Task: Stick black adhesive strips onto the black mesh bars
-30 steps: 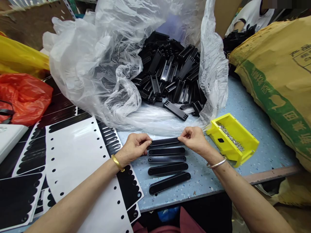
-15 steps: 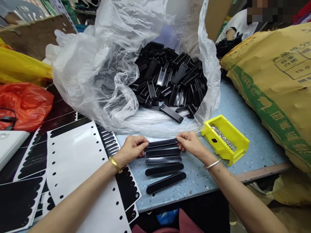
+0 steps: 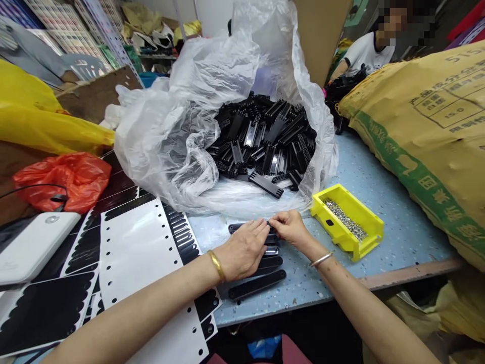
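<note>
A row of flat black plastic strips [image 3: 257,284] lies on the speckled table, partly covered by my left hand [image 3: 242,250]. Its fingers reach across the strips towards my right hand, and I cannot tell if they grip anything. My right hand [image 3: 290,227] pinches the right end of the top black strip [image 3: 239,228] between its fingertips. Behind the hands, a heap of black ribbed plastic parts [image 3: 261,139] sits in a crumpled transparent plastic bag [image 3: 162,151]. One loose part [image 3: 265,184] lies at the front of the heap.
A yellow bin of small metal pieces [image 3: 346,222] stands to my right on the pale blue table [image 3: 401,227]. Beyond it lies a large yellow-green sack [image 3: 424,136]. White sheets with black shapes [image 3: 140,247] lie to the left. A co-worker [image 3: 366,58] sits far right.
My left hand has let go of the strip's left end and moved right over the row. The view has tilted up, showing more shelving behind.
</note>
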`<state>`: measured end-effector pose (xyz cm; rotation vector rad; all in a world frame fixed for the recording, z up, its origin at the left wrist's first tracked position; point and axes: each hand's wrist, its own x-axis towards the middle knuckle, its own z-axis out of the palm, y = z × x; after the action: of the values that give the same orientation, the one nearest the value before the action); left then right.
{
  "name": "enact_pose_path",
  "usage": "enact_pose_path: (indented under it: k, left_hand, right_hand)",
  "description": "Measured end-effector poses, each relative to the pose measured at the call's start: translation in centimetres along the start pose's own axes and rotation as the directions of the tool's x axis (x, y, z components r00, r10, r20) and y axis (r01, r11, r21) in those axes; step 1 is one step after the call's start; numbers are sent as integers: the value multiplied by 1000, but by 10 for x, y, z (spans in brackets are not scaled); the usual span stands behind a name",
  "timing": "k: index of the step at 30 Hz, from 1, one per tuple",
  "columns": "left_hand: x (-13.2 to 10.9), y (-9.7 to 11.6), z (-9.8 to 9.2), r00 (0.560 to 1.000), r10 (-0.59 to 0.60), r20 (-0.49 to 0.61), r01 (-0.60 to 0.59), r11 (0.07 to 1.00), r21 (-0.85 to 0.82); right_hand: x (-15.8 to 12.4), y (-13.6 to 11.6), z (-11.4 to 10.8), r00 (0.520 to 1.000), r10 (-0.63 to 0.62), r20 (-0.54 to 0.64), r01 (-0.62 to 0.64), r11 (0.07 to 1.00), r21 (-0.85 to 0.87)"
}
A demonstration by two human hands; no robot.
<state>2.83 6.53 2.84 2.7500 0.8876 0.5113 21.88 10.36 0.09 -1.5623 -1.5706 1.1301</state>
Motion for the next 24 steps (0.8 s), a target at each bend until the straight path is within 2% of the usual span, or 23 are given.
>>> enact_pose_path:
  k: [3, 7, 16, 18, 21, 23, 24]
  left_hand:
    - [2, 6, 4, 999, -31, 45, 29, 999, 43]
    - [-14, -1, -4, 998, -36, 53, 30, 995, 99]
    - [-54, -15, -18, 981, -180, -65, 182, 983, 19]
    - [-63, -17, -24, 955, -285, -87, 284, 958, -24]
    - [-68, -19, -34, 855, -501, -132, 483, 863, -148]
    - [-62, -18, -38, 798, -585, -145, 544, 802, -246]
    - [-57, -17, -40, 790, -599, -130, 549, 785, -287]
  right_hand:
    - [0, 4, 0, 998, -68, -19, 67, 996, -64]
    - [0, 7, 1, 996, -89, -26, 87, 994, -67]
    - [0, 6, -1, 994, -106, -26, 103, 988, -116]
    - [-1, 4, -4, 992, -125, -19, 121, 983, -134]
    - [0, -2, -10, 985, -168, 25, 170, 964, -203]
    - [3, -7, -12, 981, -183, 68, 195, 939, -282]
    - [4, -10, -12, 980, -183, 85, 200, 927, -316]
